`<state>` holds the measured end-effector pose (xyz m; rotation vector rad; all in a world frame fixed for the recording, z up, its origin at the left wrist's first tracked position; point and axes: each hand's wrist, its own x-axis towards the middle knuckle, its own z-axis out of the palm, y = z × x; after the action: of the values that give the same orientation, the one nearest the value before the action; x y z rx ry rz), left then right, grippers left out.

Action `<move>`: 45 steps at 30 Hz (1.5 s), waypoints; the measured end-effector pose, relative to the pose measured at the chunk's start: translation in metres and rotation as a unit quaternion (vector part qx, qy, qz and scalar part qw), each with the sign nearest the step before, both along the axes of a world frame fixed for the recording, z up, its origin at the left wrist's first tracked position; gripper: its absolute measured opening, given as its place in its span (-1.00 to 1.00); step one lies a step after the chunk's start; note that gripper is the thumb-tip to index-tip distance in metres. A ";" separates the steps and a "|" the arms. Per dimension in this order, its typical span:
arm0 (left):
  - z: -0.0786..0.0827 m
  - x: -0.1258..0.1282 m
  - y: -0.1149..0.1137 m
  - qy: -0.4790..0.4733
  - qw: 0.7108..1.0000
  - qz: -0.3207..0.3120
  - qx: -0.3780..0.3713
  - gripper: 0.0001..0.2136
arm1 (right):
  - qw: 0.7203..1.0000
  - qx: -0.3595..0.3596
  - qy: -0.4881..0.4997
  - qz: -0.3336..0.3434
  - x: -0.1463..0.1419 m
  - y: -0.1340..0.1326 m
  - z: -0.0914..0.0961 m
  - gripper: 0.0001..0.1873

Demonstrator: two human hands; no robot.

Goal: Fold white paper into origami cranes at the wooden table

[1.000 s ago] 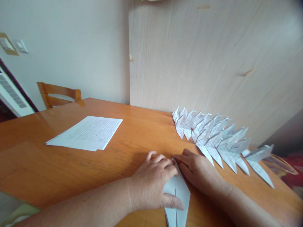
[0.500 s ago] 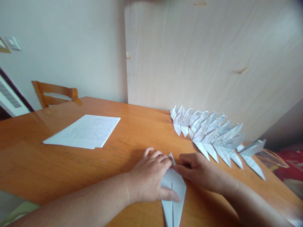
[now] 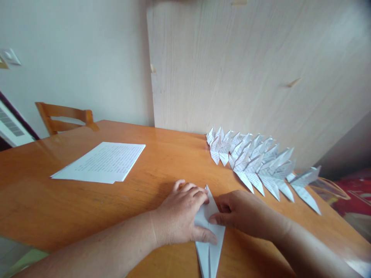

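A long, narrow folded sheet of white paper (image 3: pixel 215 253) lies on the table with its pointed tip facing away from me. My left hand (image 3: pixel 185 214) rests across its left side, fingers apart, thumb stretched over the middle crease. On the right edge, my right hand (image 3: pixel 239 212) has its fingers curled in and its thumb pressed onto the paper. The fingertips under that hand are partly hidden. Several folded paper pieces (image 3: pixel 255 154) with printed text stand in rows beyond my right hand.
A stack of printed sheets (image 3: pixel 100 162) lies on the left of the wooden table (image 3: pixel 162 154). Behind the table are a chair (image 3: pixel 65 114) and a pale wood panel (image 3: pixel 226 65). Red material (image 3: pixel 353 193) shows past the right edge.
My right thumb has slid from near the paper's tip down its right side towards me. My left hand has stayed nearly in place on the paper. The view has shifted slightly.
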<state>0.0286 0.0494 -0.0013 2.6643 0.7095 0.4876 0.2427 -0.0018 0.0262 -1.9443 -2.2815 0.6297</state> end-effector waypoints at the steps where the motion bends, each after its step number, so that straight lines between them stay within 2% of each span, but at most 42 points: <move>1: 0.000 0.000 0.000 -0.002 1.000 -0.001 0.000 -0.35 | 1.000 -0.005 -0.005 -0.006 0.004 -0.001 0.001 -0.59; 4: -0.001 -0.001 0.000 -0.003 1.000 -0.005 0.001 -0.35 | 1.000 -0.013 -0.017 -0.018 0.016 -0.002 0.003 -0.59; 8: -0.002 -0.001 0.001 -0.005 1.000 -0.009 0.004 -0.31 | 0.997 -0.063 0.054 0.009 0.026 0.000 0.004 -0.67; 12: -0.002 -0.002 0.002 0.000 1.000 -0.011 0.013 -0.27 | 0.990 -0.075 0.122 0.015 0.026 0.002 0.006 -0.78; 16: 0.002 -0.003 0.000 0.016 1.000 -0.012 0.011 -0.30 | 0.987 -0.086 0.129 0.031 0.022 -0.003 0.011 -0.97; 20: 0.006 -0.003 -0.001 0.022 1.000 -0.010 0.010 -0.32 | 0.989 -0.079 0.115 0.047 0.020 -0.008 0.015 -0.85; 28: 0.005 -0.004 0.000 0.012 1.000 -0.017 0.008 -0.37 | 0.988 -0.071 0.125 0.058 0.019 -0.009 0.015 -0.81; 34: 0.010 -0.004 0.001 0.013 1.000 -0.010 0.000 -0.68 | 0.978 -0.079 0.181 0.071 0.018 -0.008 0.011 -0.79; 39: 0.012 -0.004 0.003 0.012 1.000 -0.015 -0.010 -0.71 | 0.971 -0.098 0.207 0.069 0.019 -0.006 0.010 -0.81; 45: 0.010 -0.003 0.002 0.004 0.999 0.021 -0.028 -0.72 | 0.983 -0.013 0.181 0.032 0.014 -0.003 0.007 -0.91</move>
<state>0.0255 0.0513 0.0087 2.6055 0.7725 0.4629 0.2566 -0.0051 0.0328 -1.6105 -2.1207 0.9373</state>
